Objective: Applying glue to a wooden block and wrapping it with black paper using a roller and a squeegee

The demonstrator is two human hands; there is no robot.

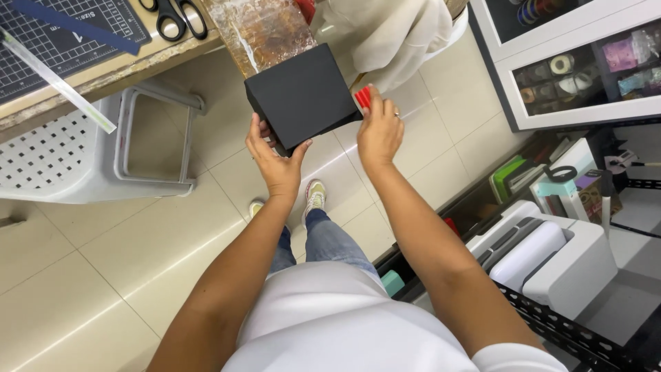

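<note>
The person is standing and looking down, and both hands are holding a black box point(303, 93) up in the air, above the tiled floor point(82, 275) and just off the edge of the wooden surface point(103, 72). The left hand point(274, 162) is gripping the box from beneath its lower near corner, with the thumb pressing on the top face and the fingers wrapping under the side wall. The right hand point(379, 134) is closing on the box's right edge, where it is also pinching a small red piece point(363, 98) against the box; what that piece is cannot be told. The hands are sitting apart from each other, one at each lower side of the box, so the box is lying between and slightly beyond them, tilted with one corner pointing toward the person. On the surface, near its edge, a dark cutting mat point(62, 41) is lying with a clear ruler point(58, 83) slanting over the edge, and a pair of black-handled scissors point(175, 17) is resting just beside the mat. A white perforated plastic stool point(82, 155) is standing on the floor under that edge. Pale fabric point(392, 38) is hanging beyond the box. To the right, a white glass-fronted cabinet point(571, 69) is holding rolls of tape and ribbon, and a white machine point(551, 255) is sitting on a black rack.
</note>
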